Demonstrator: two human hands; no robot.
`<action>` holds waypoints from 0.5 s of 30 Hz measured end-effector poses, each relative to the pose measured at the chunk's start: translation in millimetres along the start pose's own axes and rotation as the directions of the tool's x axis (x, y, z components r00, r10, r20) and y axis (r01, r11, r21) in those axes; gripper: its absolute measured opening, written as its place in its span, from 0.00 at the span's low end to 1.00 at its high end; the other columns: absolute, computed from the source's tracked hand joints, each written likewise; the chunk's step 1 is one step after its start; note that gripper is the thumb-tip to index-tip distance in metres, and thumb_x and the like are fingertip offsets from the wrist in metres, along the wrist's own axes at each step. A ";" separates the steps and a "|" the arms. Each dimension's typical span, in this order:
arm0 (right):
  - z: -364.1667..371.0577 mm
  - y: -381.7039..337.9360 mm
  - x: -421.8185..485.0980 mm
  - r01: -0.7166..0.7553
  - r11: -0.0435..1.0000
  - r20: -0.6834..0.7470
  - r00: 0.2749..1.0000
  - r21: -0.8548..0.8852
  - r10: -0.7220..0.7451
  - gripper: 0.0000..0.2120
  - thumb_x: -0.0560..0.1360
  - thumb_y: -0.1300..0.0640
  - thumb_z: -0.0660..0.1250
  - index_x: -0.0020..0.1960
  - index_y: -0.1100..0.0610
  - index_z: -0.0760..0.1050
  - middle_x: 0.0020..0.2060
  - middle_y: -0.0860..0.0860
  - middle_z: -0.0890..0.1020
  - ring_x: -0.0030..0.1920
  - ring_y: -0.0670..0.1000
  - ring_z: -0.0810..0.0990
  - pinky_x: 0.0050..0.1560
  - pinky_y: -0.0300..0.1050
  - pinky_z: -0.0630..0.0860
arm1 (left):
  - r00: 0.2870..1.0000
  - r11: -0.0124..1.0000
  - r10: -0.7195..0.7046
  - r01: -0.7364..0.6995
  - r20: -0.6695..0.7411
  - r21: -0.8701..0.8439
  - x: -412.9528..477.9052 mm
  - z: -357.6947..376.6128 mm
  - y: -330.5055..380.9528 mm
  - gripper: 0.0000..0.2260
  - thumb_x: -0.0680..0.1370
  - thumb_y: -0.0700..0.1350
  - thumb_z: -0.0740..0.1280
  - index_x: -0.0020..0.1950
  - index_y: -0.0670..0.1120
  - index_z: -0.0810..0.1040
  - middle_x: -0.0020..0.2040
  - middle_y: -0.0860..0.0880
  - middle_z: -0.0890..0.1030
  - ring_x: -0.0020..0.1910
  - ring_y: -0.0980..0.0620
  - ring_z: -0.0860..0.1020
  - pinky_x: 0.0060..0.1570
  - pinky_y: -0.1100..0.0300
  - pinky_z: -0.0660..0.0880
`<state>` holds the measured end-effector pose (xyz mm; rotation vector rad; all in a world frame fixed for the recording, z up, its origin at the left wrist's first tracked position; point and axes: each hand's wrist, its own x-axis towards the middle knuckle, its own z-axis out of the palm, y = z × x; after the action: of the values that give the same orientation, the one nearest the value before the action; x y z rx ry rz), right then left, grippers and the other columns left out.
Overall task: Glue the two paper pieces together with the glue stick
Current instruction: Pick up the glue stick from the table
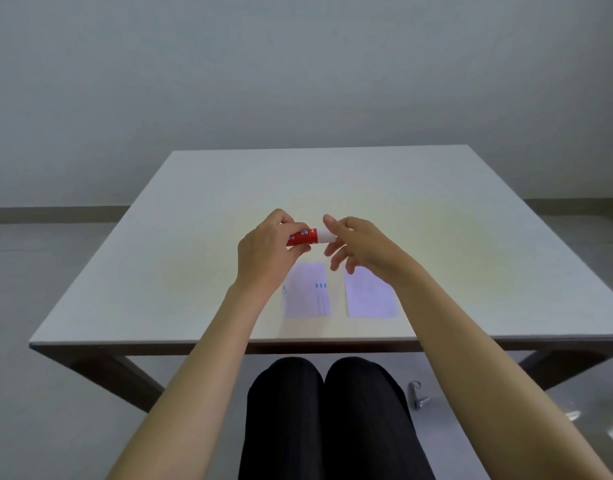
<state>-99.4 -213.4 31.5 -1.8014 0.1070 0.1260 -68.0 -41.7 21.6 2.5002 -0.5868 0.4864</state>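
Item: glue stick (305,236), red body with white lettering and a white cap end. It lies roughly level in the air above the table, held between my two hands, well clear of the surface.

Left hand (266,258): my fingers and thumb are closed around the red body, covering its left end. Firm hold.

Right hand (358,249): my thumb and forefinger pinch the white cap end from the right. My other fingers hang loose and spread, touching nothing.

Item: left paper piece (306,291), a pale rectangle lying flat on the table, below and nearer me than the glue stick. It carries small blue marks near its right edge. My left wrist hides its left edge.

Item: right paper piece (370,297), a pale rectangle lying flat just beside the first, with a narrow strip of bare table between them. My right hand overlaps its far corner in the view. The two pieces are apart, not joined.

Surface: table (201,244), white and square-cornered, with dark legs angled under the near edge.

Room: a plain pale wall (298,71) behind the table, with a grey floor (38,271) to either side. My knees in dark trousers (329,417) show under the near edge. A small metal object (417,396) lies on the floor to the right of my knees; I cannot tell what it is.
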 end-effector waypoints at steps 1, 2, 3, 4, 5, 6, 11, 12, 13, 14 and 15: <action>-7.8 4.0 7.3 0.022 1.000 -0.059 0.998 -0.011 -0.023 0.15 0.77 0.49 0.63 0.50 0.62 0.73 0.37 0.57 0.80 0.29 0.52 0.79 0.26 0.41 0.71 | 1.000 1.000 0.010 -0.010 0.024 -0.008 10.3 10.9 5.4 0.10 0.71 0.51 0.72 0.52 0.54 0.82 0.46 0.54 0.77 0.38 0.54 0.71 0.30 0.66 0.59; -6.5 4.5 9.5 0.067 0.998 -0.086 0.994 -0.012 -0.068 0.11 0.78 0.53 0.64 0.48 0.62 0.74 0.36 0.57 0.80 0.29 0.52 0.78 0.26 0.41 0.72 | 0.999 1.000 -0.004 0.004 0.036 -0.005 9.8 12.4 5.6 0.11 0.71 0.52 0.72 0.52 0.54 0.82 0.45 0.54 0.77 0.37 0.54 0.71 0.29 0.66 0.59; -8.6 3.7 10.4 0.117 0.993 -0.112 0.987 -0.005 -0.117 0.07 0.77 0.58 0.64 0.48 0.62 0.74 0.36 0.57 0.79 0.29 0.52 0.79 0.27 0.40 0.74 | 0.998 0.999 -0.031 0.031 0.047 -0.009 9.9 13.6 5.9 0.10 0.71 0.54 0.71 0.51 0.54 0.82 0.43 0.54 0.77 0.37 0.53 0.72 0.29 0.66 0.61; -12.7 3.4 12.3 0.161 0.987 -0.147 0.977 0.019 -0.156 0.04 0.77 0.62 0.64 0.50 0.62 0.75 0.38 0.57 0.79 0.31 0.52 0.79 0.28 0.40 0.75 | 0.996 0.997 -0.066 0.067 0.053 -0.027 9.7 14.2 4.8 0.10 0.71 0.56 0.70 0.49 0.54 0.82 0.41 0.54 0.78 0.37 0.52 0.74 0.30 0.64 0.63; -18.6 3.3 15.0 0.185 0.982 -0.210 0.962 0.025 -0.176 0.06 0.76 0.65 0.64 0.52 0.61 0.76 0.40 0.57 0.78 0.31 0.53 0.80 0.29 0.39 0.77 | 0.991 0.991 -0.116 0.120 0.064 -0.065 9.0 14.1 2.0 0.11 0.71 0.57 0.69 0.47 0.53 0.83 0.40 0.53 0.80 0.38 0.51 0.76 0.31 0.63 0.66; -26.0 5.4 18.7 0.186 0.982 -0.292 0.941 0.028 -0.170 0.08 0.75 0.66 0.64 0.54 0.61 0.76 0.42 0.57 0.77 0.31 0.53 0.80 0.30 0.39 0.77 | 0.982 0.973 -0.175 0.184 0.075 -0.137 7.2 14.1 -2.3 0.11 0.72 0.58 0.68 0.44 0.52 0.83 0.38 0.53 0.82 0.39 0.50 0.78 0.32 0.61 0.68; -67.2 39.9 31.1 -0.129 0.861 -0.498 0.853 -0.491 -0.157 0.14 0.74 0.63 0.64 0.60 0.63 0.75 0.49 0.58 0.80 0.49 0.58 0.79 0.47 0.43 0.72 | 0.876 0.573 -0.413 0.462 0.248 -0.677 -2.6 14.0 -13.1 0.04 0.72 0.45 0.71 0.44 0.47 0.83 0.41 0.49 0.85 0.45 0.47 0.84 0.44 0.59 0.79; -70.0 48.9 31.1 -0.165 0.801 -0.469 0.869 -0.576 -0.159 0.14 0.75 0.63 0.62 0.60 0.63 0.75 0.54 0.59 0.81 0.54 0.59 0.78 0.51 0.44 0.71 | 0.853 0.439 -0.424 0.488 0.305 -0.754 -4.0 14.2 -12.4 0.03 0.72 0.43 0.71 0.45 0.46 0.82 0.44 0.46 0.85 0.46 0.46 0.84 0.44 0.59 0.80; -70.3 56.1 30.4 -0.186 0.756 -0.441 0.885 -0.628 -0.148 0.15 0.76 0.63 0.60 0.61 0.63 0.75 0.57 0.60 0.80 0.58 0.60 0.77 0.54 0.45 0.71 | 0.838 0.335 -0.425 0.497 0.342 -0.801 -4.5 14.9 -11.8 0.03 0.72 0.41 0.71 0.45 0.45 0.81 0.46 0.45 0.85 0.47 0.45 0.84 0.44 0.59 0.80; -70.0 62.3 29.7 -0.203 0.722 -0.420 0.898 -0.662 -0.133 0.16 0.77 0.63 0.58 0.62 0.62 0.75 0.58 0.60 0.79 0.60 0.60 0.75 0.54 0.47 0.71 | 0.830 0.268 -0.424 0.496 0.361 -0.826 -4.5 15.7 -10.6 0.04 0.72 0.40 0.71 0.46 0.44 0.81 0.47 0.44 0.85 0.47 0.45 0.84 0.44 0.59 0.81; -69.2 66.6 29.3 -0.214 0.689 -0.405 0.906 -0.693 -0.125 0.16 0.77 0.63 0.57 0.62 0.61 0.74 0.57 0.59 0.78 0.60 0.61 0.75 0.53 0.48 0.71 | 0.827 0.224 -0.422 0.491 0.370 -0.842 -4.3 16.1 -9.0 0.04 0.72 0.39 0.71 0.46 0.44 0.81 0.47 0.44 0.85 0.46 0.46 0.84 0.44 0.59 0.81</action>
<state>-77.8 -296.3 -21.0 -2.6191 0.4747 -0.2361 -63.7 -42.4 3.2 1.4103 -0.0145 -0.1827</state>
